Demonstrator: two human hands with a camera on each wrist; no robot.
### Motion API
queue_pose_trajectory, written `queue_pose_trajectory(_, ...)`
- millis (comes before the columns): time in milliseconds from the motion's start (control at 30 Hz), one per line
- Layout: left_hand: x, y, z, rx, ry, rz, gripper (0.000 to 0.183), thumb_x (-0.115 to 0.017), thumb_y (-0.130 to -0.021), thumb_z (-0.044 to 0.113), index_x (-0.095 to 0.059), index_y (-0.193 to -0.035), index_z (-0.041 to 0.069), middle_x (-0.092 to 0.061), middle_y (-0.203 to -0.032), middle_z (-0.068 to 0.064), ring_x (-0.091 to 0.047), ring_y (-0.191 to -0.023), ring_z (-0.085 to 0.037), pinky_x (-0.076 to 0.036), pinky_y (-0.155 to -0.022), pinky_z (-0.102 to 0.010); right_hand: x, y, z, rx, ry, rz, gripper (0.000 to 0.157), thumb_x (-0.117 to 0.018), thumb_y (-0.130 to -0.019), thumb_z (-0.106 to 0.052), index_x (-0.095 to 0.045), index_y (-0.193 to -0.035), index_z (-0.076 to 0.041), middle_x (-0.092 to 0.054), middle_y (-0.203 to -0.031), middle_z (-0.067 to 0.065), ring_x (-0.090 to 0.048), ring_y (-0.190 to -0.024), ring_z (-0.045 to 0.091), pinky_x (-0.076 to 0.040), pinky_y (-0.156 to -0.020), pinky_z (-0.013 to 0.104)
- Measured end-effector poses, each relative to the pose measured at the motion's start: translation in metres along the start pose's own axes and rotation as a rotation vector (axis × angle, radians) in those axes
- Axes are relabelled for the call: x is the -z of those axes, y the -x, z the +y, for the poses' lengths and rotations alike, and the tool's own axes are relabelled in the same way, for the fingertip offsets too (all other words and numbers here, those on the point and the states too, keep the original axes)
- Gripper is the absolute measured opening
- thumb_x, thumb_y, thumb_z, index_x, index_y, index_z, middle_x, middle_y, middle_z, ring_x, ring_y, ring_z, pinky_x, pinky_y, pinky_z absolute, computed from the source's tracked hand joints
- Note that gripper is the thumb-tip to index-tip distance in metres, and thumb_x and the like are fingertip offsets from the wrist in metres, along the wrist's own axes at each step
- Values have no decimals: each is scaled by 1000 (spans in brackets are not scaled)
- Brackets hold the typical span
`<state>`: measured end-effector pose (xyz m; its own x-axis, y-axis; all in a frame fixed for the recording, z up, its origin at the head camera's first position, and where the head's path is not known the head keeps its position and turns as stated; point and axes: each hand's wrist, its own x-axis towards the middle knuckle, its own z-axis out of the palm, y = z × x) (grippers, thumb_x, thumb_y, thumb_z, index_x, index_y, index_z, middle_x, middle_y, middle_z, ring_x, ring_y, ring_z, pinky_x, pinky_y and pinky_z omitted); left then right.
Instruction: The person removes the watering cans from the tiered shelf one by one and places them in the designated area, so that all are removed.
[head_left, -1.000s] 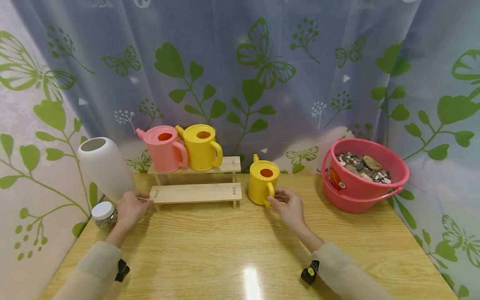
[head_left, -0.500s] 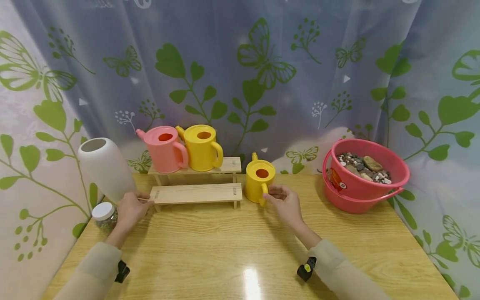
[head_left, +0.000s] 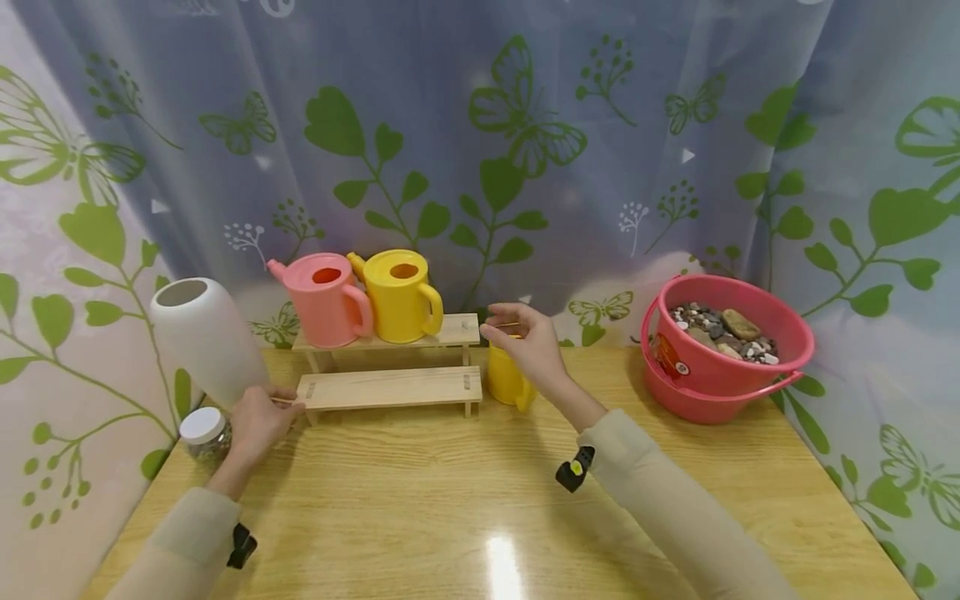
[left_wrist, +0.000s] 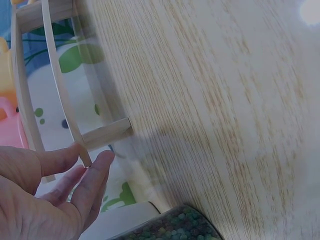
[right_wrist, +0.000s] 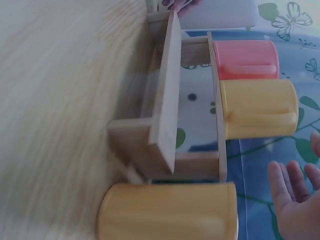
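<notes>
My left hand [head_left: 258,421] pinches the left end of the lower board [head_left: 390,387] of a two-step wooden rack; in the left wrist view the thumb and fingers sit on either side of that board [left_wrist: 60,90]. A yellow watering can [head_left: 506,383] stands on the table against the rack's right end. Above it is my right hand [head_left: 534,346], fingers apart and holding nothing, hiding much of the can's top. In the right wrist view this hand [right_wrist: 297,195] is off the can. A pink watering can [head_left: 322,304] and another yellow watering can [head_left: 397,300] stand on the upper board.
A white vase [head_left: 210,342] and a white-lidded jar [head_left: 206,437] of small pebbles stand left of the rack. At the right is a pink bucket [head_left: 727,387] holding stones. A patterned curtain [head_left: 600,183] hangs behind the wooden table [head_left: 420,492].
The yellow watering can at the right has shifted slightly left to the rack. My right hand has let go of its handle and risen over its top. The left hand keeps its pinch.
</notes>
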<state>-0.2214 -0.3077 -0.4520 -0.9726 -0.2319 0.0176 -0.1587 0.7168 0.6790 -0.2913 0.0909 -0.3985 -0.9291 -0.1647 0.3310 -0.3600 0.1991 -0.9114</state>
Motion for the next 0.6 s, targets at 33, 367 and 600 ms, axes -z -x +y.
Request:
queue_pose_trajectory(33,0,0,0,1,0,2,34,-71,-97,14,-73,-118,-13,-78,-97,-29,-73,-69,-20,-52,-54,-30,-6,-5,-2,-3,-13,-23,38,-75,-99,-15,-69,-134,-3,-74,-121,22,-70,-108,34,-57,-83,19)
queue_pose_trajectory(367,1,0,1,10,-11,8,33,-71,-97,13,-73,-116,-13,-78,-94,-28,-72,-67,-18,-50,-53,-31,-47,-37,-11,-121,-38,-127,46,-75,-100,-22,-65,-142,-8,-72,-130,20,-72,-114,35,-61,-97,49)
queue_pose_trajectory(600,1,1,3,6,10,4,33,-71,-98,12,-72,-117,-14,-78,-92,-28,-74,-69,-25,-50,-52,-32,-56,-47,-12,-110,-84,-120,43,-73,-101,-17,-65,-142,-6,-71,-127,22,-71,-111,32,-61,-97,49)
